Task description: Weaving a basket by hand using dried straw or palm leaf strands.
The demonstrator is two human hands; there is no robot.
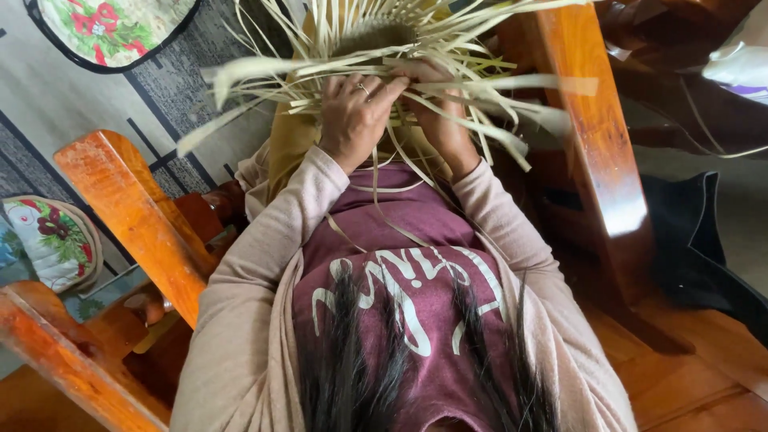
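At the far left, a round cushion (pixel 50 240) with a red flower print is seen lying on the floor beside the orange-brown wooden armrest (pixel 132 212) of the chair; a second printed cushion (pixel 112 28) lies at the top left on the grey patterned rug (pixel 48 104).

Moving inward, the left hand (pixel 352 116) (a ring is worn on one finger) is pressed onto the woven piece (pixel 376 40), which is held over the lap, between the two armrests. The left grip is closed, with the fingers curled over several flat pale strips (pixel 448 80) where they cross. Just beside it, touching, the right hand (pixel 440 120) is set against the same crossing; its grip is also closed on the strips, though the fingertips are hidden under the loose ends.

The step in hand is judged to be the interlacing of strips at the near edge of the woven piece. For the next move, one free strip would have to be lifted and passed over or under its neighbour while the crossing is kept pinned.

To the right, the second armrest (pixel 592 136) is seen, and beyond it a dark cloth (pixel 688 240).
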